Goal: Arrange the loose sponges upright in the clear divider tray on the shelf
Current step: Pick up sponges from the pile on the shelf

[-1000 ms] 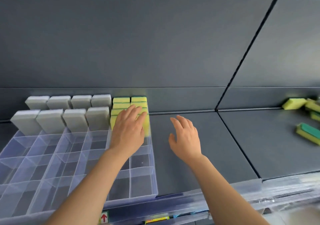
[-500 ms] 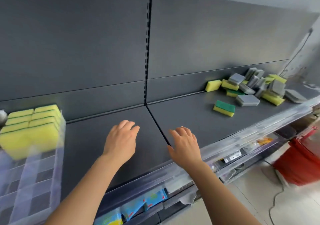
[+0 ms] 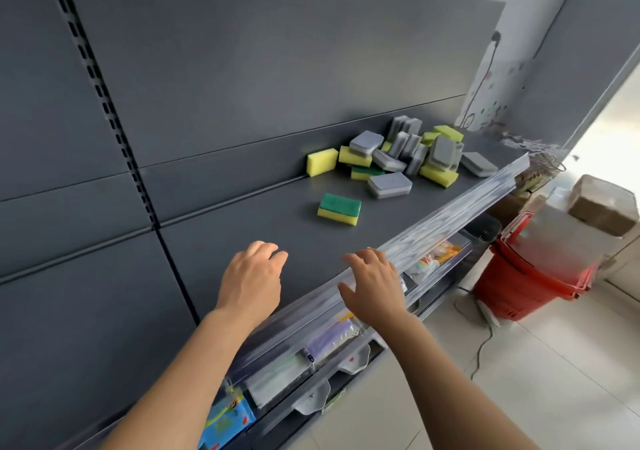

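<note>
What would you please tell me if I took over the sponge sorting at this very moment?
Left hand: open, empty, above the shelf near its front.
Right hand: open, empty, over the shelf's clear front rail.
Sponges: one green-topped sponge lies flat alone, nearest the hands; beyond it sits a loose pile of grey and yellow sponges.
Divider tray: out of view, so its fill cannot be judged here.
Left to do: pick up the loose sponges, probably the lone one first, and stand them in the tray.
</note>
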Available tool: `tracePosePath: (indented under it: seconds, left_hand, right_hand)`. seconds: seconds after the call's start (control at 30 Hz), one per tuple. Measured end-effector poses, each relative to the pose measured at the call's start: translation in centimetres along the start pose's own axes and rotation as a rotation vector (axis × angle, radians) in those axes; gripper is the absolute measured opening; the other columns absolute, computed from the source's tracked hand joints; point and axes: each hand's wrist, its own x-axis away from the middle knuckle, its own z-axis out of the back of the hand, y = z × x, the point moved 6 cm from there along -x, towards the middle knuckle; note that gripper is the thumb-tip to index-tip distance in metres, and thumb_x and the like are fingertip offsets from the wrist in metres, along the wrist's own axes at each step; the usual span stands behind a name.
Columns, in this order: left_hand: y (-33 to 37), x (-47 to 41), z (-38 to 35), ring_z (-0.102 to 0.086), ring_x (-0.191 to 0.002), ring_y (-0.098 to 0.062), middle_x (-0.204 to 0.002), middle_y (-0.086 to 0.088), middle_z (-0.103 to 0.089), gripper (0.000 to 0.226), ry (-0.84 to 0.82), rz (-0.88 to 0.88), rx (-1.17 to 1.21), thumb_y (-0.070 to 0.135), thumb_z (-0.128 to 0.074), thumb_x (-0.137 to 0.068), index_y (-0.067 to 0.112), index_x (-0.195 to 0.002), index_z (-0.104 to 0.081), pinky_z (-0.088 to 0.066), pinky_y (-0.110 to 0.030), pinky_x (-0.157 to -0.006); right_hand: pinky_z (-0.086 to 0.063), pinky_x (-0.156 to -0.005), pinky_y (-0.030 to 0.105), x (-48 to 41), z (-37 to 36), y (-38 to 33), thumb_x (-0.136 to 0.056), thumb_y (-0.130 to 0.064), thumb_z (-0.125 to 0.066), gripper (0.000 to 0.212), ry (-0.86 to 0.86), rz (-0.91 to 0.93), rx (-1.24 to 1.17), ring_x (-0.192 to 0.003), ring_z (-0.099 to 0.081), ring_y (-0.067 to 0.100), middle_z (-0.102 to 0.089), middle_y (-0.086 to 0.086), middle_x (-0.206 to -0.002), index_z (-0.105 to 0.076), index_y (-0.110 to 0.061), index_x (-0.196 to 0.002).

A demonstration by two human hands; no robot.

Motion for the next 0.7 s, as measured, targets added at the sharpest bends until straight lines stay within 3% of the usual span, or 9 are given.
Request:
tracePosePath:
  seconds: [0.53,0.7]
  left_hand:
    - [7.6,-23.1,-6.7,-0.033,-0.131,-0.017,-0.139,0.001,-0.044,0.042,0.01,-0.091,0.071,0.021,-0.052,-0.09,0.02,-0.132,-0.049,-0.033,-0.032,-0.1]
    - [8.6,-29.2,-8.0,-0.032,-0.132,-0.018,-0.141,0.0,-0.043,0.044,0.0,-0.087,0.09,0.025,-0.053,-0.092,0.021,-0.135,-0.047,-0.033,-0.032,-0.103]
  right_hand:
    - [-0.03,-0.102,0.033,-16.7,0.2,14.7,-0.087,-0.04,-0.057,0.049,-0.014,-0.09,0.024,-0.13,-0.033,0.023,-0.045,0.0,-0.135,-0.046,-0.021,-0.131]
    - [-0.025,-0.108,0.037,-21.7,-0.9,17.4,-0.087,-0.039,-0.059,0.055,-0.063,-0.05,0.022,-0.14,-0.021,0.022,-0.03,0.004,-0.149,-0.039,-0.022,-0.136]
